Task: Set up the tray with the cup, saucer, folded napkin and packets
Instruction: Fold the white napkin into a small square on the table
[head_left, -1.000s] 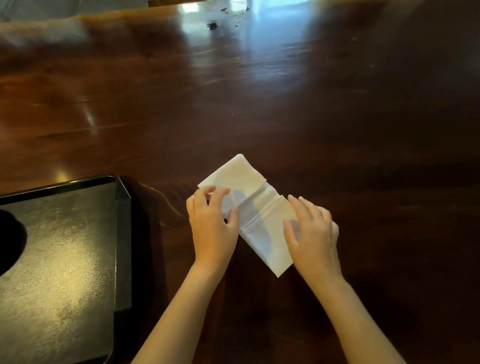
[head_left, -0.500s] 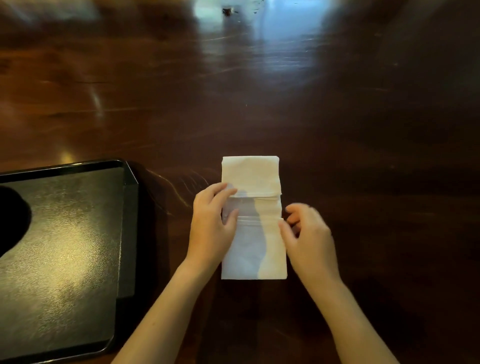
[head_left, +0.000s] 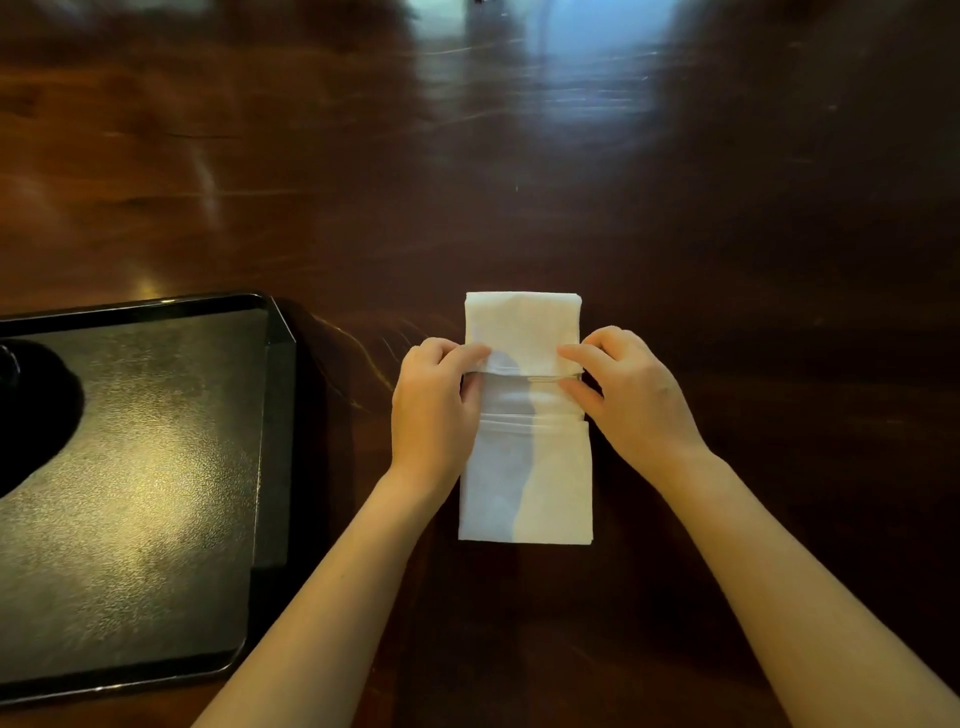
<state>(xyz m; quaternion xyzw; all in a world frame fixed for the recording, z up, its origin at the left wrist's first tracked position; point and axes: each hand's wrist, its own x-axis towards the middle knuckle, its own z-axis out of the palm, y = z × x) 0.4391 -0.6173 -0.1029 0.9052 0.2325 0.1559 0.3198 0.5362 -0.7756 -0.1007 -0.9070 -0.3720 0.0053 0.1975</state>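
Note:
A white folded napkin (head_left: 524, 478) lies lengthwise on the dark wooden table, its long side pointing away from me. My left hand (head_left: 434, 410) pinches the left end of a folded flap across the napkin's upper half. My right hand (head_left: 631, 397) pinches the right end of the same flap. A black tray (head_left: 156, 519) sits on the table to the left, apart from the napkin. A dark round object (head_left: 31, 410) rests on the tray at the frame's left edge; I cannot tell what it is. No packets are in view.
The glossy wooden table (head_left: 519, 182) stretches far ahead with bright reflections near its far edge. Bare tabletop lies to the right of the napkin and beyond it. A narrow strip of table separates the tray's right rim from my left forearm.
The napkin turned from slanted to straight in front of me. Both hands shifted up from its middle to the ends of the upper flap and now pinch it.

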